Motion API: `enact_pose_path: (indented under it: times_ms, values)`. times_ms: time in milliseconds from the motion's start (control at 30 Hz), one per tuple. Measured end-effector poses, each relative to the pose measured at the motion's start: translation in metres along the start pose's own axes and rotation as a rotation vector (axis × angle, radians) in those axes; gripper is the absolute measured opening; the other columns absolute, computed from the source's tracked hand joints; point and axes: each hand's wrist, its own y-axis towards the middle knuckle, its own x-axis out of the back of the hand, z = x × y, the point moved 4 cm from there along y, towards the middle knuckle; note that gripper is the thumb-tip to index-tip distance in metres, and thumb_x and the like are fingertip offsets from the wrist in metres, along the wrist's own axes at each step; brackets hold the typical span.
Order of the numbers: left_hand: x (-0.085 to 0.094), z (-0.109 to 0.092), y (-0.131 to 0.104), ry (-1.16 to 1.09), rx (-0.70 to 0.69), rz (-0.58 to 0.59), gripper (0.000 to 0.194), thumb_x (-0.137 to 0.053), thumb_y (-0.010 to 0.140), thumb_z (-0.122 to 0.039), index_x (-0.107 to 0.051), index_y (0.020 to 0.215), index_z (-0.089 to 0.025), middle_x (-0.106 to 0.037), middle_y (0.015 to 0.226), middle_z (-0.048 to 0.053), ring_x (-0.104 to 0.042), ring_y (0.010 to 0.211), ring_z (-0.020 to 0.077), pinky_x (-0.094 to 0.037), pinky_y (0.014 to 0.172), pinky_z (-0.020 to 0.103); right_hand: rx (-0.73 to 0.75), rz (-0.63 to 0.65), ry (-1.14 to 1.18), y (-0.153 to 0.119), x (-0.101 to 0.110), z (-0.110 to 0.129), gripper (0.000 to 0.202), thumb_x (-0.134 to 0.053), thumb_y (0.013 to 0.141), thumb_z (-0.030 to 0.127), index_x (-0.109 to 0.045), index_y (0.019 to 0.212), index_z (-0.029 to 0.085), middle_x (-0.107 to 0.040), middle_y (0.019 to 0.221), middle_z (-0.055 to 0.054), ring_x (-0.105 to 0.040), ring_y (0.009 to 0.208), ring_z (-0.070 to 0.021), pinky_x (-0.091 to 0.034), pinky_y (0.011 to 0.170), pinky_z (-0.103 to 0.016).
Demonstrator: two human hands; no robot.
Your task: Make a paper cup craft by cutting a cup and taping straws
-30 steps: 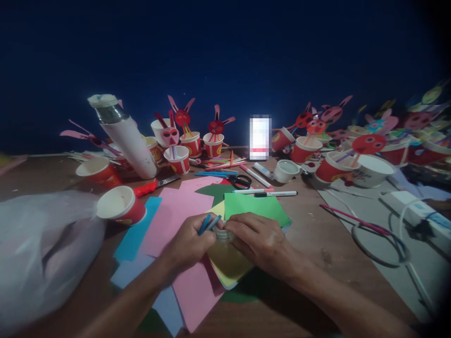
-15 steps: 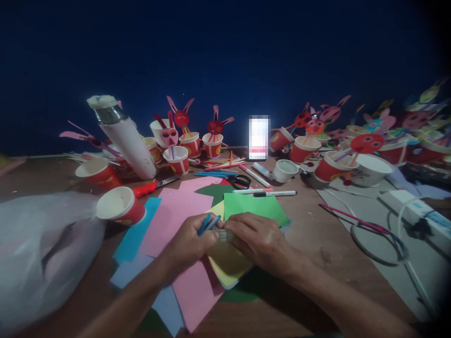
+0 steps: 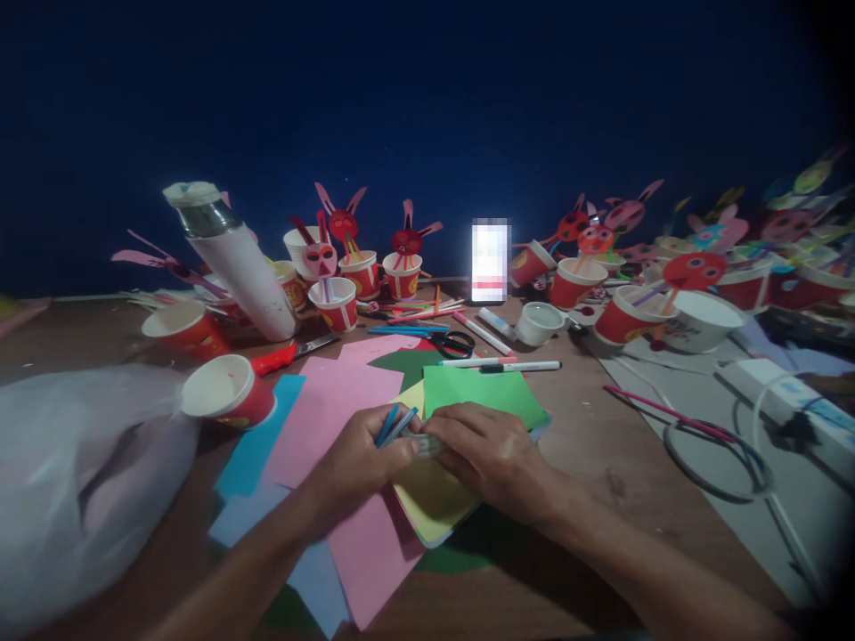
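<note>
My left hand (image 3: 366,450) is closed, with two thin blue sticks (image 3: 395,425) poking up between thumb and fingers. Close against it, the curled fingers of my right hand (image 3: 491,445) hold a pale, translucent ring (image 3: 426,443) that looks like a roll of clear tape. Its far side is hidden by my fingers. Beneath both hands lie a yellow sheet (image 3: 434,499), a bright green sheet (image 3: 484,392) and pink paper (image 3: 334,414).
Black-handled scissors (image 3: 455,344), marker pens (image 3: 521,366) and a small white cup (image 3: 540,324) lie beyond the paper. A tipped red paper cup (image 3: 231,392), a plastic bag (image 3: 86,481) and a flask (image 3: 244,276) stand left. Right are a power strip (image 3: 781,401) and decorated cups (image 3: 624,316).
The translucent ring between my hands has tilted slightly, and my left thumb has shifted a little. Both hands otherwise stay in place.
</note>
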Motion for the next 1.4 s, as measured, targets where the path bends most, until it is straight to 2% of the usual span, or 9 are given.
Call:
enact_pose_path:
  times_ms: [200,400,567,700,800,967,1067,1200,1400]
  values:
    - [0.002,-0.005,0.002,0.04,0.015,-0.01,0.01,-0.049,0.07,-0.015,-0.055,0.078,-0.015,-0.048,0.063,-0.003,-0.044,0.057,0.0088,-0.033,0.051,0.019,-0.007,-0.001,0.023,0.0,0.001,0.001,0.017,-0.048,0.086,0.019,-0.059,0.098,0.017,-0.064,0.091,-0.008,-0.058,0.084,-0.0164,-0.046,0.072,-0.026]
    - [0.003,-0.005,0.004,0.012,0.069,0.008,0.014,-0.047,0.065,-0.013,-0.054,0.077,-0.016,-0.04,0.048,-0.007,-0.034,0.04,0.0058,-0.025,0.038,0.017,-0.057,0.018,0.112,0.0,-0.001,-0.003,0.016,-0.049,0.085,0.019,-0.058,0.098,0.018,-0.063,0.094,-0.007,-0.057,0.086,-0.0167,-0.044,0.072,-0.026]
    - [0.0,0.0,0.003,-0.272,0.085,0.088,0.013,-0.051,0.071,-0.02,-0.051,0.083,-0.017,-0.032,0.045,-0.009,-0.021,0.036,0.0031,-0.016,0.035,0.016,-0.226,-0.023,0.38,0.004,0.002,-0.011,0.012,-0.054,0.078,0.014,-0.056,0.089,0.017,-0.06,0.081,-0.003,-0.054,0.074,-0.0132,-0.041,0.067,-0.023]
    - [-0.003,0.001,0.002,-0.476,0.105,0.147,0.008,-0.051,0.069,-0.018,-0.048,0.076,-0.018,-0.03,0.046,-0.01,-0.017,0.036,0.0011,-0.014,0.037,0.015,-0.394,-0.034,0.61,0.005,0.0,-0.015,0.009,-0.06,0.074,0.013,-0.056,0.081,0.017,-0.055,0.076,0.0,-0.05,0.069,-0.0114,-0.039,0.062,-0.021]
    - [-0.003,0.0,0.002,-0.508,0.116,0.157,0.008,-0.052,0.069,-0.017,-0.046,0.074,-0.017,-0.032,0.047,-0.009,-0.019,0.037,0.001,-0.014,0.037,0.015,-0.424,-0.008,0.825,0.003,-0.008,-0.015,0.008,-0.061,0.075,0.021,-0.055,0.079,0.017,-0.056,0.078,-0.001,-0.051,0.072,-0.0128,-0.04,0.064,-0.023]
    - [-0.003,-0.001,0.0,-0.541,0.139,0.175,0.012,-0.053,0.069,-0.017,-0.047,0.08,-0.018,-0.034,0.046,-0.009,-0.019,0.036,0.001,-0.014,0.037,0.014,-0.446,-0.007,1.082,-0.001,-0.016,-0.014,0.016,-0.06,0.077,0.026,-0.056,0.089,0.017,-0.056,0.086,-0.003,-0.052,0.072,-0.0131,-0.042,0.063,-0.024]
    - [-0.003,0.0,-0.001,-0.55,0.159,0.185,0.016,-0.054,0.068,-0.017,-0.046,0.081,-0.018,-0.035,0.046,-0.009,-0.02,0.036,0.0011,-0.014,0.037,0.015,-0.463,-0.011,1.071,-0.001,-0.017,-0.013,0.015,-0.059,0.078,0.025,-0.056,0.089,0.016,-0.056,0.084,-0.003,-0.051,0.068,-0.0122,-0.043,0.061,-0.024]
    - [-0.003,0.0,-0.001,-0.523,0.172,0.185,0.017,-0.058,0.069,-0.023,-0.047,0.081,-0.018,-0.036,0.048,-0.009,-0.022,0.037,0.0011,-0.015,0.038,0.015,-0.425,-0.045,0.929,0.002,-0.013,-0.012,0.006,-0.058,0.076,0.02,-0.056,0.081,0.017,-0.056,0.08,-0.002,-0.052,0.07,-0.0135,-0.043,0.064,-0.026]
    - [-0.005,0.0,-0.001,-0.478,0.153,0.189,0.023,-0.062,0.068,-0.027,-0.046,0.082,-0.018,-0.032,0.048,-0.01,-0.021,0.039,0.0016,-0.015,0.038,0.016,-0.391,-0.066,0.856,0.003,-0.011,-0.012,0.002,-0.057,0.075,0.016,-0.056,0.076,0.016,-0.055,0.076,-0.002,-0.051,0.07,-0.0139,-0.041,0.065,-0.026]
